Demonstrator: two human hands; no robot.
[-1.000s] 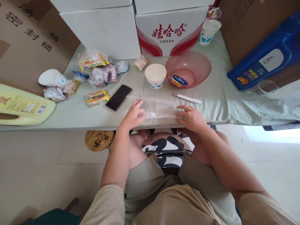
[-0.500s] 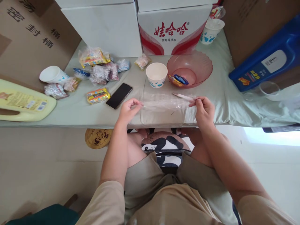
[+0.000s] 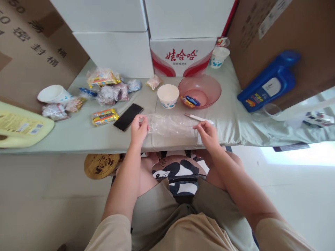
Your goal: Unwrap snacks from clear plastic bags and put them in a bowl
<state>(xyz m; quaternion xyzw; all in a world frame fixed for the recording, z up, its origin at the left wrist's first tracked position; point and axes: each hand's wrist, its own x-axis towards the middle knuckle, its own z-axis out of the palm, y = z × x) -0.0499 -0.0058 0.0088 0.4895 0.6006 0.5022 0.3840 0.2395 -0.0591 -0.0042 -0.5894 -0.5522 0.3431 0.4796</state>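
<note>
A sheet of clear plastic film (image 3: 171, 126) stretches between my hands, just over the cloth-covered table. My left hand (image 3: 139, 129) pinches its left end beside the black phone (image 3: 128, 117). At the other end, my right hand (image 3: 207, 133) grips the film between thumb and fingers. Whether the film is a single sheet or a flat bag, I cannot tell. Behind it lies a slim white pen-like tool (image 3: 199, 119) with a dark tip. A paper cup (image 3: 168, 96) stands upright behind the film, and to its right is a pink clear bowl (image 3: 213, 92) holding small snack packets (image 3: 190, 101).
Plastic-wrapped bundles (image 3: 107, 93) and a yellow snack pack (image 3: 105, 117) lie on the left. A tipped paper cup (image 3: 54, 94) and a yellow jug (image 3: 26, 125) are farther left. White boxes (image 3: 112, 52) line the back. A blue bottle (image 3: 269, 83) leans at right.
My head view has shifted, so the table sits lower in the picture. My hands are slightly closer together, and the film between them hangs wider and looser. Both ends stay pinched.
</note>
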